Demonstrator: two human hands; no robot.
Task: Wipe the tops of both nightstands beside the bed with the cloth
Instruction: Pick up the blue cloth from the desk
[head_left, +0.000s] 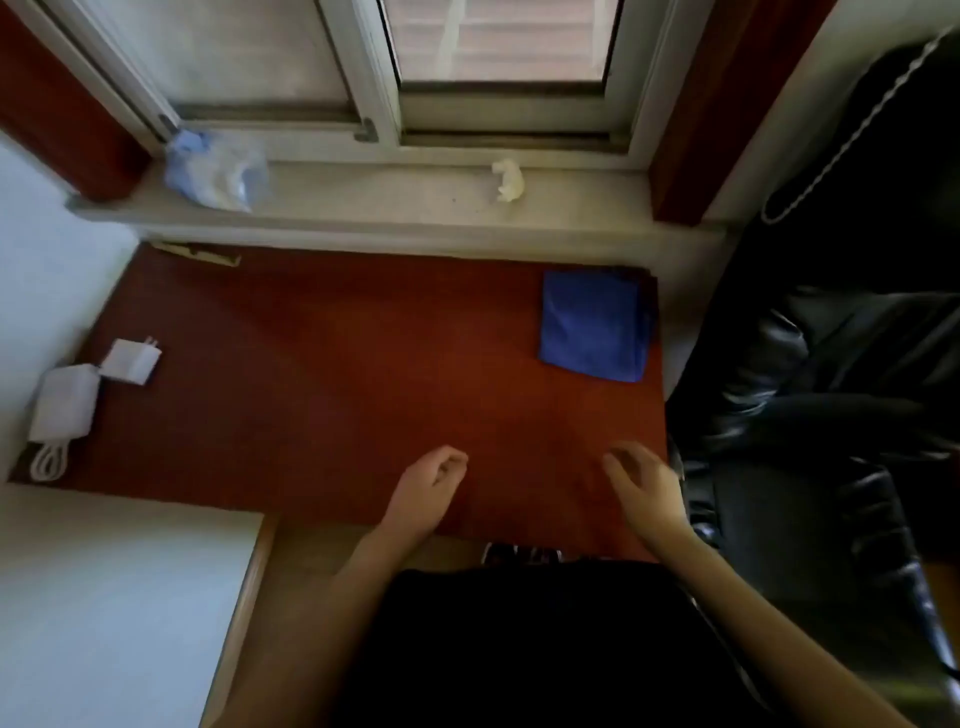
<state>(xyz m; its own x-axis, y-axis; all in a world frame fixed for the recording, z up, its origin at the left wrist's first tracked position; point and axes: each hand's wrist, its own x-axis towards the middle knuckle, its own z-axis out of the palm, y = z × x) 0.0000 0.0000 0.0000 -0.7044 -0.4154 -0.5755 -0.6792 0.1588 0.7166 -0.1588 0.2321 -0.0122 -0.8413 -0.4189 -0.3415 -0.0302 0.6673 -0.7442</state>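
A person's empty hands are hovering, fingers loosely curled, over the near edge of the red nightstand worktop (337, 374). The folded blue cloth (595, 326) is lying at its far right corner, straight beyond the nearer right hand (647, 486); the left hand (426, 486) is farther off.

Setting: bedroom in a home, window-side corner.
Evidence: white bed (104, 597) edge at left, touching a red-brown nightstand (337, 374) set under a windowsill (395, 208); sliding window (363, 67) flanked by red curtains (47, 88); white charger (65, 402) with cable on the nightstand; black leather chair (831, 389) at right.
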